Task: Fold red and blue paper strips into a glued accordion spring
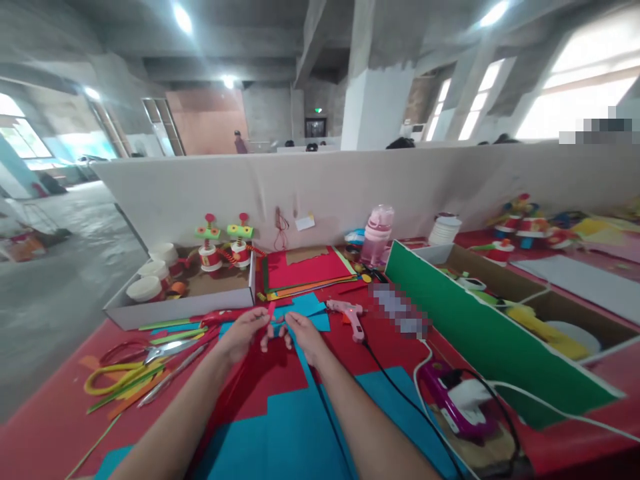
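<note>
My left hand (249,333) is closed in a pinch on a red paper strip (271,309), whose end sticks up above the fingertips. Close beside it, my right hand (306,335) pinches a blue paper strip (306,370) that trails down toward me. The two strips seem to meet between my fingertips, where the fingers partly hide them. Blue paper pieces (309,308) lie just behind my hands. To their right, a pink hot glue gun (350,315) rests on the red tabletop. Larger blue sheets (285,433) spread beneath my forearms.
Scissors (167,350) and coloured strips (145,393) lie at left. A white box (185,308) holds cup figures (210,257). Coloured sheets (305,270) and a pink bottle (377,237) stand behind. At right are a green-sided box (480,340) and a purple power strip (460,403) with cables.
</note>
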`<state>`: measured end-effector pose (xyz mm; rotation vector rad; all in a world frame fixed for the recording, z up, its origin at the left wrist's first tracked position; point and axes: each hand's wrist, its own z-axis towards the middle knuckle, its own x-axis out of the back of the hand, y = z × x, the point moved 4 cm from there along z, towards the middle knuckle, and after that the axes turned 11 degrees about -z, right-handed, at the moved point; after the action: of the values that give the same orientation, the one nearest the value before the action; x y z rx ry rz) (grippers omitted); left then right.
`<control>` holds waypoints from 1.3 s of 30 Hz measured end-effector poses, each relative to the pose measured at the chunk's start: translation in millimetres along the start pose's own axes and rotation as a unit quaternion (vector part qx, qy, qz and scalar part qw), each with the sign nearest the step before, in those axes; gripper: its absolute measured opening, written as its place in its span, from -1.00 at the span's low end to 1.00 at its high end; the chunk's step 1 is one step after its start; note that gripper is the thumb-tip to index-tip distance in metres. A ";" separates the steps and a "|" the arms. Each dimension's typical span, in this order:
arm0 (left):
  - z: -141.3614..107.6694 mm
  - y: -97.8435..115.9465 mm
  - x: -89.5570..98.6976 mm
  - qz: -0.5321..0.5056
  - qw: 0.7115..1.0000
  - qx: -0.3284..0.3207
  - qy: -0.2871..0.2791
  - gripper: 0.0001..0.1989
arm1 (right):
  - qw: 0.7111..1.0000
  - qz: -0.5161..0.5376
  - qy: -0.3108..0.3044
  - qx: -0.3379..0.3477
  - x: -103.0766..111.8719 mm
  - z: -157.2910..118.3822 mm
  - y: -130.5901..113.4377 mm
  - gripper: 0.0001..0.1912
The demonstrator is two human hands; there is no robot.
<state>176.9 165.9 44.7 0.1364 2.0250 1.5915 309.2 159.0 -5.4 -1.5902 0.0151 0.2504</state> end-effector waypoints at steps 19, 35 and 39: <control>-4.5 -34.1 5.6 0.006 1.000 0.022 0.018 -0.71 | 0.998 -0.053 -0.031 -0.023 -15.4 -6.8 -2.7 -0.63; -16.7 -32.3 -4.0 0.087 0.996 0.033 -0.017 -0.69 | 0.994 -0.088 -0.043 -0.038 -9.5 -10.6 -10.1 -0.83; -21.4 -32.9 -7.9 0.083 0.993 0.069 -0.055 -0.70 | 0.995 -0.097 0.036 -0.010 4.5 -4.2 -9.7 -0.79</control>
<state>181.6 134.5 20.3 0.4466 2.0805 1.5053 315.8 155.8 3.4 -1.6085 -0.0860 0.0414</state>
